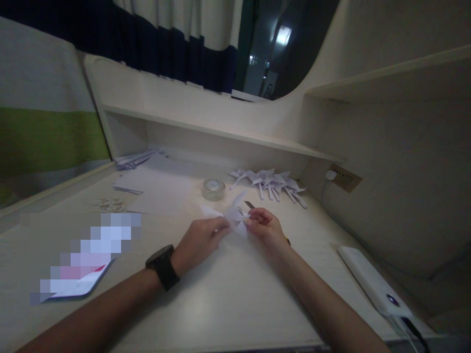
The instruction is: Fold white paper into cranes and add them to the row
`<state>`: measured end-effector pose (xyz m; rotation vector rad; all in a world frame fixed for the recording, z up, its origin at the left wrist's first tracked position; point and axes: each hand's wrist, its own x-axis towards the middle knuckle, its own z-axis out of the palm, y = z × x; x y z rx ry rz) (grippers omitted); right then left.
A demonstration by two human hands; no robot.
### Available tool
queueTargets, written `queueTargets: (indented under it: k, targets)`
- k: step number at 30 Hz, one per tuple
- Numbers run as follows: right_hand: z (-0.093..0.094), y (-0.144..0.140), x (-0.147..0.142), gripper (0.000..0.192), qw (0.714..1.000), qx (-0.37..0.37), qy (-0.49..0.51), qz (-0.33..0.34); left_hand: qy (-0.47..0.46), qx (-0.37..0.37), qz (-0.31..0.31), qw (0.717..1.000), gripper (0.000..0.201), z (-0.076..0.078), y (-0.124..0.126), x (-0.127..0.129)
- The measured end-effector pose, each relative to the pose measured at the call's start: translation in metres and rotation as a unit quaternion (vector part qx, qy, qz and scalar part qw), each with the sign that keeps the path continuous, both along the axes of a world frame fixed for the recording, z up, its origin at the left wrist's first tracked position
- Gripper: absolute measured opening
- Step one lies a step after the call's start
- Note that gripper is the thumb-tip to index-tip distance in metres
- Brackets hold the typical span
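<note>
Head view: both hands meet over the bench (235,294), left hand (200,240) and right hand (265,226) each with a narrow grip pinching a folded white paper piece (231,214) between them, just before a tape roll (214,189).

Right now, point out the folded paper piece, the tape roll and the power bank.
folded paper piece (235,214), head view, middle of its white folds
tape roll (214,189), head view, top face
power bank (371,280), head view, white top

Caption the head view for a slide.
Both hands, left and right, pinch a folded paper piece over the desk, with a tape roll and finished paper pieces behind.
</note>
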<state>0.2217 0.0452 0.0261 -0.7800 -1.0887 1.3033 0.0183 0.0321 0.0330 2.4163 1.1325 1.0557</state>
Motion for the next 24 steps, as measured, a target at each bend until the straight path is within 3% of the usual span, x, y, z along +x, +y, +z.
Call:
queueTargets:
  k: [4,10,18,24]
  targets:
    - [0.0,-0.001,-0.001,0.031,1.0,0.003,0.011,0.0,-0.065,-0.091,0.018,0.994,0.021,0.005,0.001,0.001]
    - [-0.001,0.0,0.001,0.03,0.999,0.004,0.011,0.037,-0.163,-0.225,0.061,0.959,0.024,0.01,0.003,0.003]
    - [-0.006,0.001,0.0,0.029,0.998,-0.002,0.006,0.062,-0.116,-0.205,0.013,0.972,0.028,0.011,0.007,0.0]
    - [-0.008,0.001,0.0,0.03,0.997,-0.008,-0.019,0.075,-0.12,-0.254,0.019,0.96,0.032,0.004,0.008,0.004]
